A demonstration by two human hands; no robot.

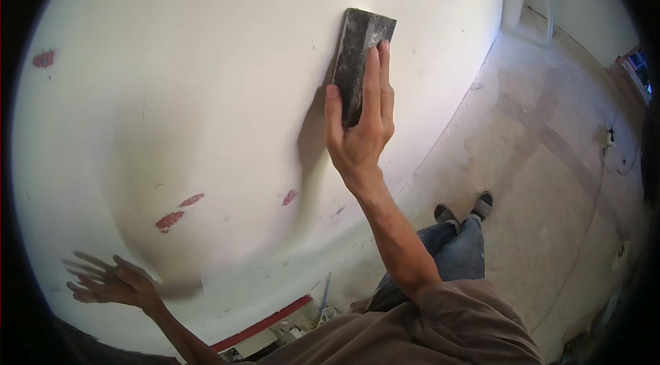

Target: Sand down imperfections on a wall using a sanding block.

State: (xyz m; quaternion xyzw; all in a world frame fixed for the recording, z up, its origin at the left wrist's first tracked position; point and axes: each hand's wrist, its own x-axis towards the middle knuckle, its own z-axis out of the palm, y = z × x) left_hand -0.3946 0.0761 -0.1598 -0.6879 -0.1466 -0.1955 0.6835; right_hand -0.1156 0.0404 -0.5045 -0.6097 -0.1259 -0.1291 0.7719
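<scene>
My right hand holds a dark, dust-streaked hand sanding block flat against a white wall. Its thumb lies along the block's left edge and two fingers stretch over its back; the remaining fingers are hidden. At the lower left, my left hand is empty with its fingers apart, close to the wall. Its shadow falls right beside it, and I cannot tell whether it touches the surface. Reddish patches show on the wall between the hands, and another red patch is at the far left.
A dusty floor runs along the wall at right, with my feet on it. A white electrical fitting with a cord lies farther right. A red strip and assorted clutter are low by my body. An upright pale frame stands at the top right.
</scene>
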